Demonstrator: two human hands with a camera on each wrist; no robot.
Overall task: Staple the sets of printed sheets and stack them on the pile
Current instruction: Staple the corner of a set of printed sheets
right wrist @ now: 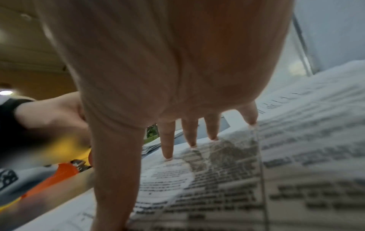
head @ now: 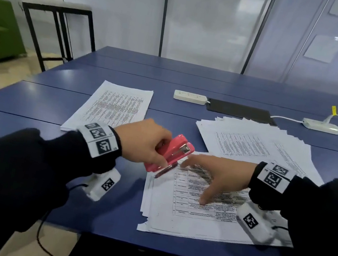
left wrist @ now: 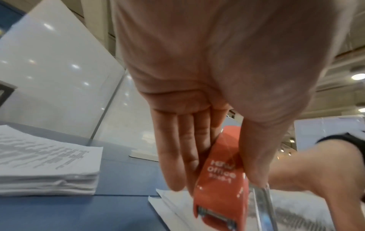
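Stapler: its rear is covered by the left hand.
Printed set: its right part is hidden under the right hand and wrist camera.
Print on sheets: too blurred to read.
Stapled pile: cut off by the left-wrist view's edge.

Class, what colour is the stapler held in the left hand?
Pinkish-red stapler in the left hand; clearest in the head view.

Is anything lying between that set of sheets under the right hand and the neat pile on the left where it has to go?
Only the left hand with the red stapler, poised at the printed set's near-left corner. Beyond them, bare blue table leads to the neat pile of sheets.
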